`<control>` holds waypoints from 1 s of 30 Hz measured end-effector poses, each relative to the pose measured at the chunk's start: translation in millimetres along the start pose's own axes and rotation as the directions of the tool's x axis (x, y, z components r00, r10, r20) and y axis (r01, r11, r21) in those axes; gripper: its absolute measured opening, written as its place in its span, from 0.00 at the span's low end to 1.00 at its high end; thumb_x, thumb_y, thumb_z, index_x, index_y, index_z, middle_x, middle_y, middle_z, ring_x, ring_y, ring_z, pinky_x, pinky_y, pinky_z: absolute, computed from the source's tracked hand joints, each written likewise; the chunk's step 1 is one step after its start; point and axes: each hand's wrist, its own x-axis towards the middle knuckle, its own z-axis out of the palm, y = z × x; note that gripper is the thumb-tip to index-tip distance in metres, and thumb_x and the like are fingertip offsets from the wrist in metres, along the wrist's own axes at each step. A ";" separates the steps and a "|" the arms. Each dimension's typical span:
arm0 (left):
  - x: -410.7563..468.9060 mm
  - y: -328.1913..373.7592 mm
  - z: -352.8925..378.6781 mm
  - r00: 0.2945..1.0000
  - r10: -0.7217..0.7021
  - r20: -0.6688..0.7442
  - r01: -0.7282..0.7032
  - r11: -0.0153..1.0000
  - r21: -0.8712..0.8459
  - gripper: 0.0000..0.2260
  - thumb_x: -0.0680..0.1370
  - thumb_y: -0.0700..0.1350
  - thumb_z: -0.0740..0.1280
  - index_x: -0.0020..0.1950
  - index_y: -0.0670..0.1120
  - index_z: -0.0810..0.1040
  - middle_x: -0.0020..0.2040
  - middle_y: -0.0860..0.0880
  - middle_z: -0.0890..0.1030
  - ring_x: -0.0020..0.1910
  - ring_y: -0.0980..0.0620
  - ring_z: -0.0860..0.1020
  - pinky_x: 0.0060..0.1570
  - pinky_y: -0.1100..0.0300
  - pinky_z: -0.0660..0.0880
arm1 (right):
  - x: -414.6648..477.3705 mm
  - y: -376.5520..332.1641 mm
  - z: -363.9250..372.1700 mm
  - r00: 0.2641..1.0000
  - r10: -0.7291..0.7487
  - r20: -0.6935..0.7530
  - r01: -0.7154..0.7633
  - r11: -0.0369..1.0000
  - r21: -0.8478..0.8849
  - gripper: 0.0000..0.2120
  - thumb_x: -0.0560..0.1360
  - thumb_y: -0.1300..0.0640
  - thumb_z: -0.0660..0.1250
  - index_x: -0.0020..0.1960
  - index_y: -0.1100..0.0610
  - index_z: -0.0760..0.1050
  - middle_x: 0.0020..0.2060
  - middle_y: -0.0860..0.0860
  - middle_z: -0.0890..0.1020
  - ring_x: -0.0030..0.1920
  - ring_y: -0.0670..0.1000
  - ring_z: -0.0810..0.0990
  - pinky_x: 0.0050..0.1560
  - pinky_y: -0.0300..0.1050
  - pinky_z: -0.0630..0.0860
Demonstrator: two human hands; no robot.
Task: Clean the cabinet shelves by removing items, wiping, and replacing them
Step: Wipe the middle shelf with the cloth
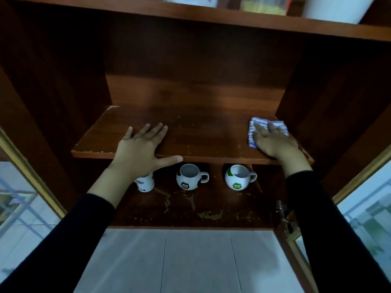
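Head view: left hand [141, 149] lies flat, fingers spread, on the worn wooden shelf [203, 134]; right hand [273, 141] presses a blue striped cloth [252, 132] flat at its right end; three mugs [191, 176] stand on the shelf below

Nothing reads cleanly. Just below the thumb of my left hand [139, 151], the ball-pattern mug [191, 177] has a small green badge with yellowish lettering, too blurred to read. Below my right hand [273, 140], left of its fingers, the green-and-white mug [239, 177] has a similar green badge, also illegible. Under my left wrist, the white mug [146, 183] shows red print, part hidden by my arm, letters unresolvable. The packages [264, 4] far above my fingertips are colour blur only.
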 end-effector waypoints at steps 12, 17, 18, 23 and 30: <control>-1.3 1.8 -0.9 0.998 -0.013 0.055 0.017 0.998 -0.059 0.57 0.61 0.82 0.38 0.81 0.49 0.50 0.81 0.53 0.51 0.80 0.52 0.51 0.77 0.47 0.49 | -60.2 -103.9 24.2 0.868 -0.496 -0.010 0.496 0.868 0.024 0.23 0.83 0.41 0.44 0.78 0.37 0.47 0.79 0.45 0.46 0.79 0.50 0.45 0.75 0.51 0.49; -1.7 2.3 1.4 0.999 0.005 0.040 -0.004 0.999 -0.046 0.56 0.63 0.82 0.37 0.81 0.48 0.52 0.81 0.51 0.53 0.80 0.50 0.52 0.77 0.45 0.50 | -19.4 12.4 -0.4 0.999 -0.033 -0.010 0.033 0.999 0.025 0.25 0.82 0.40 0.45 0.78 0.38 0.49 0.80 0.49 0.47 0.79 0.53 0.46 0.77 0.53 0.47; -1.3 1.8 1.3 0.999 0.007 0.045 -0.005 0.999 -0.045 0.56 0.63 0.82 0.37 0.81 0.48 0.51 0.81 0.51 0.52 0.80 0.50 0.52 0.77 0.45 0.50 | -11.9 14.3 -2.5 1.000 0.024 -0.013 -0.024 0.999 0.031 0.25 0.82 0.39 0.45 0.79 0.38 0.48 0.80 0.49 0.46 0.79 0.54 0.46 0.77 0.55 0.46; 0.1 -1.5 0.3 0.997 0.020 0.070 -0.017 0.999 -0.043 0.55 0.63 0.82 0.37 0.82 0.49 0.50 0.81 0.53 0.51 0.80 0.52 0.51 0.78 0.46 0.49 | -14.0 -89.8 9.5 0.984 -0.171 -0.041 0.172 0.984 0.043 0.24 0.84 0.44 0.42 0.80 0.43 0.47 0.80 0.51 0.46 0.79 0.56 0.48 0.76 0.55 0.49; 0.7 -7.9 -4.1 0.992 0.057 0.115 -0.051 0.997 -0.054 0.54 0.63 0.81 0.38 0.82 0.52 0.48 0.81 0.55 0.49 0.80 0.54 0.49 0.78 0.49 0.45 | -55.7 -74.4 18.1 0.893 -0.449 -0.009 0.449 0.892 0.048 0.22 0.83 0.41 0.44 0.77 0.35 0.48 0.79 0.45 0.46 0.79 0.50 0.45 0.76 0.51 0.50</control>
